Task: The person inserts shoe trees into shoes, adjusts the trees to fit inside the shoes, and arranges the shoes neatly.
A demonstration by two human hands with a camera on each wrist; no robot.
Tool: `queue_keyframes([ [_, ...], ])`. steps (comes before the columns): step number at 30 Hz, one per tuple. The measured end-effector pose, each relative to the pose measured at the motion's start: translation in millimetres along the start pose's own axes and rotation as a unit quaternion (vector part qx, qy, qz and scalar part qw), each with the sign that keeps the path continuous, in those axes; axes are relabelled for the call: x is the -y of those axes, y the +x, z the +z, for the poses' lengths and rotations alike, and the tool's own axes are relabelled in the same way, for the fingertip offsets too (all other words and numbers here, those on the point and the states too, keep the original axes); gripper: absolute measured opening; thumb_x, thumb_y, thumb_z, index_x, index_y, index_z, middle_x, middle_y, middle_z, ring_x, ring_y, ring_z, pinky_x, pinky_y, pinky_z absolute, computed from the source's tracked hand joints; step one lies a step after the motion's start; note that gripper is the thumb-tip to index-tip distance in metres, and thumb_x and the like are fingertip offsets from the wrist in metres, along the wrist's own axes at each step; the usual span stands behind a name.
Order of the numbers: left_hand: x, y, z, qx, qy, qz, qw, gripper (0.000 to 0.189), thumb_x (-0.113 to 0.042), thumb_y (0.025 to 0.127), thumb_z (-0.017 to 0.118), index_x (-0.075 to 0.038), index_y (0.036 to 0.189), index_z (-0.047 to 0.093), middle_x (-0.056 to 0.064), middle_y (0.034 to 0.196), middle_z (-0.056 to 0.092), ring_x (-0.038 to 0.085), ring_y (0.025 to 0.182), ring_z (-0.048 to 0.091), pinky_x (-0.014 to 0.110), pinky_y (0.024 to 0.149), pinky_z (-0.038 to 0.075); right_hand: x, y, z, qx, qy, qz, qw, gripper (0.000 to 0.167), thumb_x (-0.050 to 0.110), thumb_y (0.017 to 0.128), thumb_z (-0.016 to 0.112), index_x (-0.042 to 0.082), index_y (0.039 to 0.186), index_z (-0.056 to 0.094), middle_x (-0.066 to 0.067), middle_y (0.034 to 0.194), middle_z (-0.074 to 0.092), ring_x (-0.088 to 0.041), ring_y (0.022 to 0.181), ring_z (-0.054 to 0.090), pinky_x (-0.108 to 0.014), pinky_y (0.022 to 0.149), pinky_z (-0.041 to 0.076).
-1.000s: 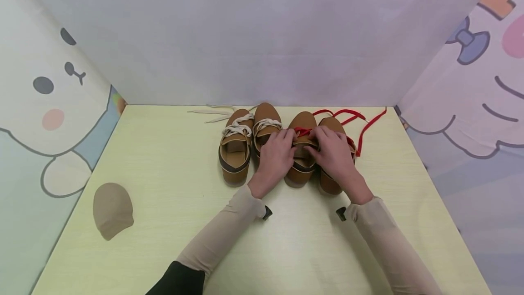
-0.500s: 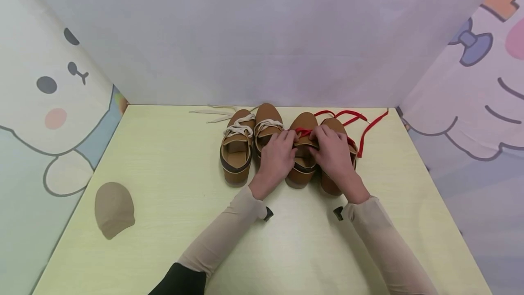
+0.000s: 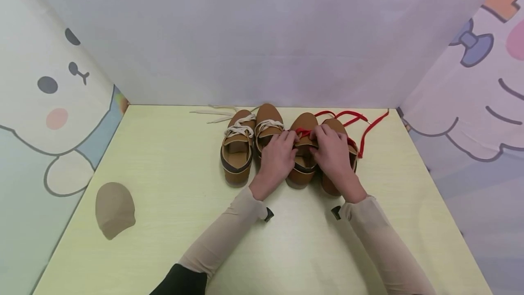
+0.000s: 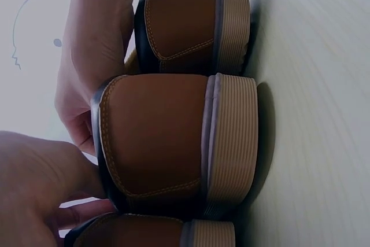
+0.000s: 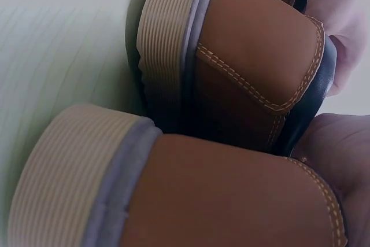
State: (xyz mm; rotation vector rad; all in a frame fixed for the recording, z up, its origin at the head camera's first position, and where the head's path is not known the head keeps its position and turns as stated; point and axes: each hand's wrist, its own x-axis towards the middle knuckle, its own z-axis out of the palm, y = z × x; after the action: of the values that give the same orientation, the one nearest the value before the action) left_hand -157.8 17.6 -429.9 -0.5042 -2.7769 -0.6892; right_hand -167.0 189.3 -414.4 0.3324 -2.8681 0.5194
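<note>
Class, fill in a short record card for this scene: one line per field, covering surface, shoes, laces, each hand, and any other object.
surface: pale yellow-green table
shoes: four brown shoes in a row, toes away from the person
laces: cream laces on the left two shoes; red lace on the right two
left hand: fingers at the red lace on the third shoe
right hand: fingers at the same lace
other: tan rounded piece, near left

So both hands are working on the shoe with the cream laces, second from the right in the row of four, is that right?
Not quite. The left hand and right hand are on the shoe second from the right, but its lace is the red lace, not cream. The head view shows it; the cream laces are on the two shoes at the left.
</note>
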Motion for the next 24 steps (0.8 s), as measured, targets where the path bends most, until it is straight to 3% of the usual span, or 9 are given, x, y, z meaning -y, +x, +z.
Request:
queue_keyframes([
  [15,-0.1,-1.0,-2.0,-0.006,-0.001,0.012,0.9999,0.022,-0.017,0.096,0.075,-0.020,0.114,0.064,-0.002,0.113,0.071,0.023,0.099,0.067,0.036,0.076,0.060,4.2,1.3,2.1,-0.004,-0.015,0.024,0.9996,0.028,0.006,0.087,0.081,0.009,0.102,0.058,-0.015,0.113,0.063,-0.038,0.109,0.062,-0.064,0.105,0.038],
  [24,-1.0,1.7,-0.3,-0.005,0.016,0.013,0.9998,0.022,-0.016,0.095,0.076,-0.019,0.111,0.061,-0.002,0.110,0.070,0.024,0.096,0.067,0.036,0.076,0.058,4.4,1.3,-0.4,0.007,-0.011,0.011,0.9999,0.028,0.005,0.088,0.080,0.009,0.105,0.058,-0.016,0.115,0.062,-0.039,0.108,0.063,-0.065,0.105,0.038],
])
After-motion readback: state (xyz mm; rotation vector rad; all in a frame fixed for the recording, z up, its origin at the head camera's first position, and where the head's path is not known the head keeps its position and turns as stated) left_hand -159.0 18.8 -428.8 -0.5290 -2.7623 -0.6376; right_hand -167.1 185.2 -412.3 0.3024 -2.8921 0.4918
